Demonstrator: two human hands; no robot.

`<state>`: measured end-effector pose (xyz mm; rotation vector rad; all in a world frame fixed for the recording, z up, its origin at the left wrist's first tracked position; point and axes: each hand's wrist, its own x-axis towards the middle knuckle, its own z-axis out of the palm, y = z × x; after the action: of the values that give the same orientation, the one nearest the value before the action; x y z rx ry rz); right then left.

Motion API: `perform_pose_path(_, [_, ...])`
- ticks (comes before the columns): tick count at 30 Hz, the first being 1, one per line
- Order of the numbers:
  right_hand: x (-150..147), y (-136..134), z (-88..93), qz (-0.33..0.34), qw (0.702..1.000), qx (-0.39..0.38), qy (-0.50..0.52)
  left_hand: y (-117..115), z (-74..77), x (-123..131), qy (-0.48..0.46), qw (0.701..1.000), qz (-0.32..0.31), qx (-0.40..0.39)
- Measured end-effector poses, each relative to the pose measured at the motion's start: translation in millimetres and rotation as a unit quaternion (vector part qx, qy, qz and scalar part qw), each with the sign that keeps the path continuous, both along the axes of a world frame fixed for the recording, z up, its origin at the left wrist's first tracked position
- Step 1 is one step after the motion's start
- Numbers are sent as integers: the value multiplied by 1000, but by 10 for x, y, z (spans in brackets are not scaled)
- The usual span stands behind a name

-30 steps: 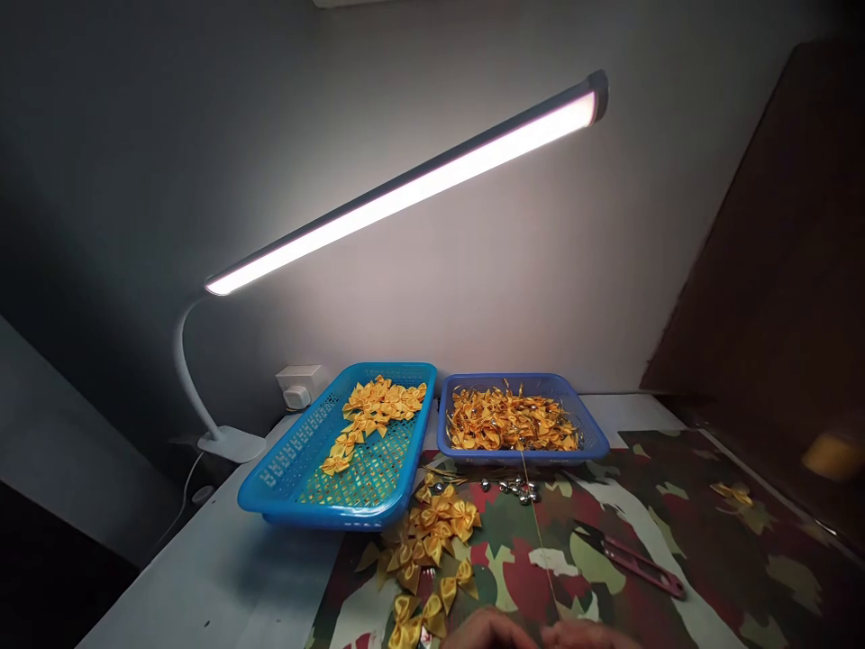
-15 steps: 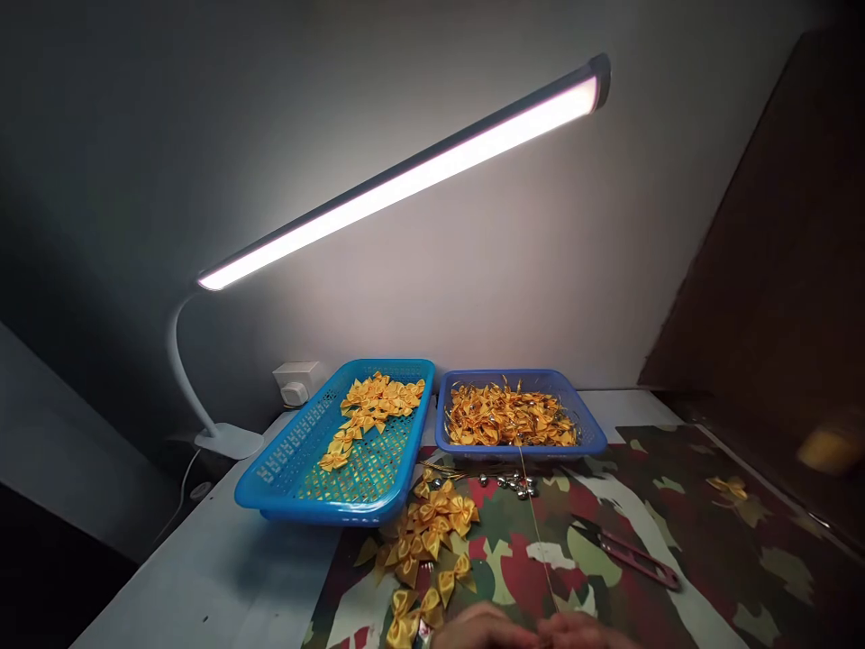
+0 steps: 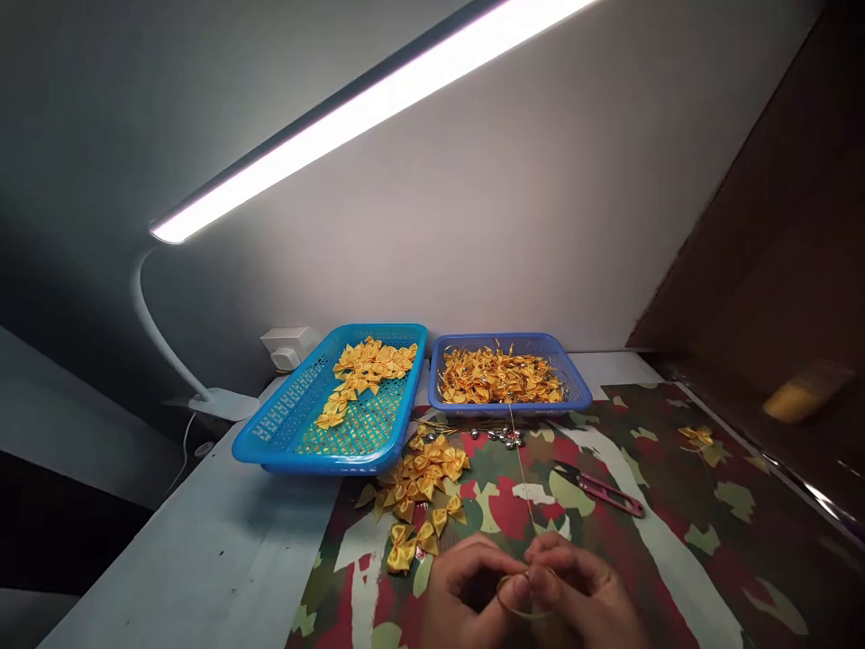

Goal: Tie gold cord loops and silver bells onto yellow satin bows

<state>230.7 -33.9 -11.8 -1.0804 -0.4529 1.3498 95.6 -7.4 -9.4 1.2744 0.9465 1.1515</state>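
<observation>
At the bottom middle, my left hand and my right hand meet with fingertips pinched on a thin gold cord. The cord bends into a loop under my fingers, and one strand runs up toward the purple-blue basket. Just left of my left hand lies a pile of gold ribbon bows on the camouflage cloth. Small silver bells lie beyond my hands. To the right of them rests a pair of thread snips with a reddish handle.
A blue basket at the left holds loose bows. The purple-blue basket is heaped with bows bearing cords and bells. A lit lamp slants above, its base at the table's left. One bow lies at the far right, near the brown panel.
My view has tilted down, so the baskets and lamp appear higher. Both hands now show more fully, and the cord loop between them has come into sight.
</observation>
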Motion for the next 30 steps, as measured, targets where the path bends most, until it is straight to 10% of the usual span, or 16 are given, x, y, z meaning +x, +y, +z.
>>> perform_pose_path(30, [4,3,243,63,992,75,-85,20,248,-43,19,999,-39,-18])
